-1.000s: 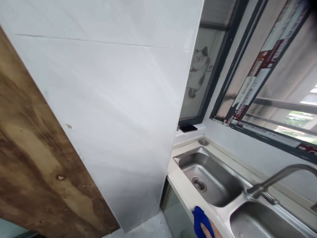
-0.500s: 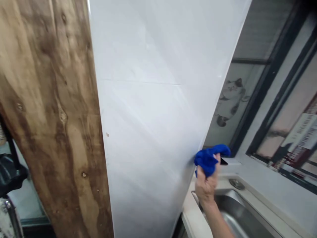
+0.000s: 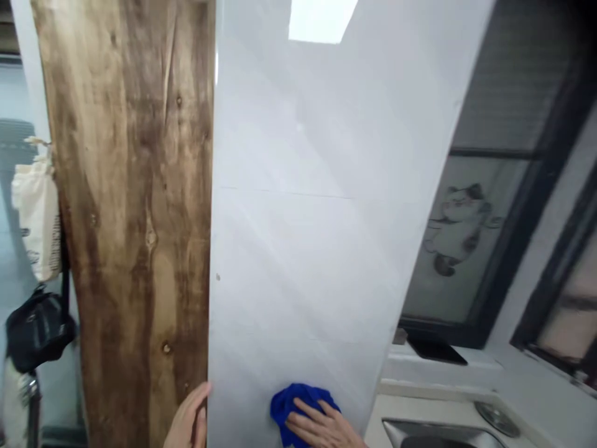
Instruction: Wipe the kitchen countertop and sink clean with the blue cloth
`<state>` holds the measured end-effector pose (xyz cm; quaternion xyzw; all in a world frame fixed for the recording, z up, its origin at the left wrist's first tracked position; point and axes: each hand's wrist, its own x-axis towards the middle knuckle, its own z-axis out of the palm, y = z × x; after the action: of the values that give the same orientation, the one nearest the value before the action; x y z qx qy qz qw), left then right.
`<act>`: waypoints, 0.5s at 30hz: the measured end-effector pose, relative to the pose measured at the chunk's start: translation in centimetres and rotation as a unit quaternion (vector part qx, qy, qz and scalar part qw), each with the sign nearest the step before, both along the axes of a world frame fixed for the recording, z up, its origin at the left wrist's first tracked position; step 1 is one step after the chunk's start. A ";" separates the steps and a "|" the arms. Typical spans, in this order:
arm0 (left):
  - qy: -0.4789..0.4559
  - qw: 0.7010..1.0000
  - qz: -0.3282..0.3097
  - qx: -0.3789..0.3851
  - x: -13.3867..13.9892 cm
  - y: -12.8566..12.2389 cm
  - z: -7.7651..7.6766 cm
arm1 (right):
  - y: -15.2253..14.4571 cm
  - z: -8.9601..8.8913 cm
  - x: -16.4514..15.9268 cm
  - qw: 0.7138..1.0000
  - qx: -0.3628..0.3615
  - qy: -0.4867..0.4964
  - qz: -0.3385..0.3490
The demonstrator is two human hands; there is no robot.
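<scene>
My right hand (image 3: 321, 426) presses a crumpled blue cloth (image 3: 298, 404) flat against the lower part of a glossy white tiled wall (image 3: 308, 261). Its fingers are spread over the cloth. At the bottom of the view my left hand (image 3: 189, 420) is by the seam where a brown wood slab (image 3: 135, 218) meets the tiles. The left fingers are stretched towards the seam, and nothing shows in them; the rest of that hand is cut off by the frame.
Right of the wall is a counter with a steel sink (image 3: 438, 432) and a round metal lid (image 3: 497, 418). A dark flat object (image 3: 436, 350) lies on the sill under a window with a cat picture (image 3: 454, 227). At left hang a white cloth bag (image 3: 37, 218) and a black bag (image 3: 40, 330).
My right hand and the blue cloth have moved left from the wall's right edge onto its face. My left hand has come into view. The view has shifted left.
</scene>
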<state>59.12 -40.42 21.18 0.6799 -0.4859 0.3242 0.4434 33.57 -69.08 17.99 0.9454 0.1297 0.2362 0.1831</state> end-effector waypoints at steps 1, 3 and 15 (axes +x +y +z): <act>-0.054 0.998 -0.004 -0.019 0.3 -1.7 2.3 | -0.3 1.4 -0.2 1.000 -0.007 0.005 0.007; -0.139 0.989 -0.005 -0.048 0.3 -4.8 6.7 | -0.7 4.8 -0.9 0.999 -0.036 0.007 0.002; -0.275 0.954 0.102 -0.062 0.5 -10.9 10.1 | -4.1 34.4 -5.0 0.904 -0.089 -0.353 -0.224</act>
<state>59.67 -51.29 31.26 0.5816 -0.4959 0.5719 0.2978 28.61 -73.15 52.41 0.7841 -0.1382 0.4951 0.3479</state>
